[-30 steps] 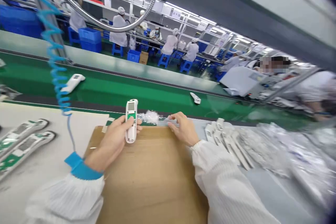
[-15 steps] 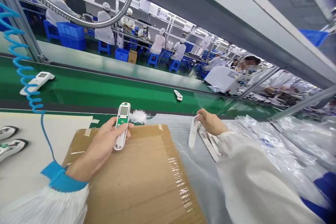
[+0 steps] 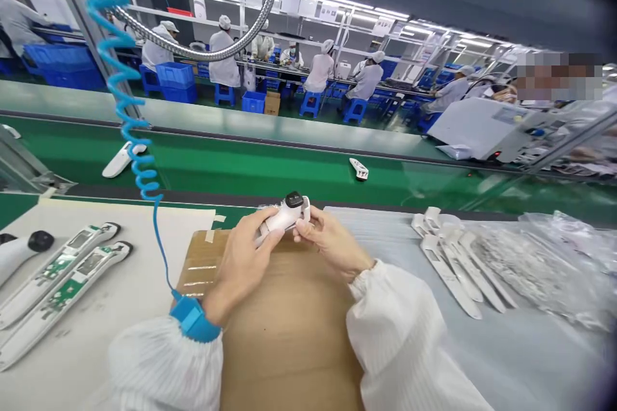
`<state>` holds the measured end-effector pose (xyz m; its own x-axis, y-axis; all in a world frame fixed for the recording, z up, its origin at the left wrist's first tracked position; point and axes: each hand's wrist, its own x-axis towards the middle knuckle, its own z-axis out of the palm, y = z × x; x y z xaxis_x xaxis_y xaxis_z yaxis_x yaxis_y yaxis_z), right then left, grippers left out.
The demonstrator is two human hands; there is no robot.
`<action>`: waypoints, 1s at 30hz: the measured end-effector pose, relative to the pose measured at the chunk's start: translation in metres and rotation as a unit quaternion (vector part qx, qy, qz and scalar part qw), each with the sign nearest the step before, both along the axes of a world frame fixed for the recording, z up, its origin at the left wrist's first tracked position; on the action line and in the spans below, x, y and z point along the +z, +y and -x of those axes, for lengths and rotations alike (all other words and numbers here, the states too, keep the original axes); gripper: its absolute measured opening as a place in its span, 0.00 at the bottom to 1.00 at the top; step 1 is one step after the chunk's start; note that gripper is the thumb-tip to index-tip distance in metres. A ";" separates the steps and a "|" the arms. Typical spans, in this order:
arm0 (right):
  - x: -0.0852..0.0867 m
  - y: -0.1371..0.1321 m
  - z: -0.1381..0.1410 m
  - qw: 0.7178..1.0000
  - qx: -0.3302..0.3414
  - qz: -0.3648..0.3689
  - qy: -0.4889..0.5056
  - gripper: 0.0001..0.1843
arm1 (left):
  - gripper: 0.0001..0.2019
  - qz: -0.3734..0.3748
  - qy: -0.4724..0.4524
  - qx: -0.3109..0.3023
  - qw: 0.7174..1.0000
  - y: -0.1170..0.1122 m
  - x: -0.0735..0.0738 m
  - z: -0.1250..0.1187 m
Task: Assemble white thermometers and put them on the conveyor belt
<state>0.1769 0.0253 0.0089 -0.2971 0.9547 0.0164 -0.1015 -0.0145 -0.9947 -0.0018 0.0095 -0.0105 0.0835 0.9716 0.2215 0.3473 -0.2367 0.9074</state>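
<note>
My left hand [image 3: 247,262] is closed round a white handheld thermometer [image 3: 285,213], its black tip turned up and away from me. From the other side, my right hand [image 3: 332,241] pinches a thin white plastic cover [image 3: 306,207] against the thermometer's head. Fingers hide most of both parts, so how far they fit together I cannot tell. Both hands are above the far part of a brown cardboard sheet [image 3: 294,327]. On the left mat lie opened thermometer bodies [image 3: 72,295] with green circuit boards showing.
Several white covers [image 3: 450,276] lie on the foam sheet at right, beside clear plastic bags [image 3: 535,270]. A blue coiled cord [image 3: 130,109] runs to my left wrist strap [image 3: 195,319]. Beyond is a green belt [image 3: 250,164] carrying white thermometers [image 3: 359,169]. Co-workers sit farther back.
My right hand has come from the covers at right to my left hand, bringing a cover. The thermometer is turned, its display no longer facing me. The view has swung left.
</note>
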 end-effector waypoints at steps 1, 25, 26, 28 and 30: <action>-0.006 -0.001 0.003 1.000 -0.016 -0.002 0.017 0.19 | 0.17 -0.004 0.002 0.000 1.000 0.000 0.000 0.000; -0.011 -0.011 0.013 0.898 -0.124 0.256 0.335 0.26 | 0.26 0.072 0.275 -0.094 0.954 -0.018 -0.001 -0.013; -0.009 -0.012 0.012 0.910 -0.088 0.234 0.330 0.24 | 0.25 0.065 0.257 -0.066 0.962 -0.015 0.000 -0.011; -0.008 -0.015 0.014 0.934 -0.021 0.175 0.310 0.20 | 0.24 0.019 0.198 -0.010 0.980 -0.013 0.003 -0.009; -0.010 -0.019 0.019 0.950 0.008 0.133 0.283 0.20 | 0.26 -0.040 0.142 0.013 0.989 -0.014 0.007 -0.012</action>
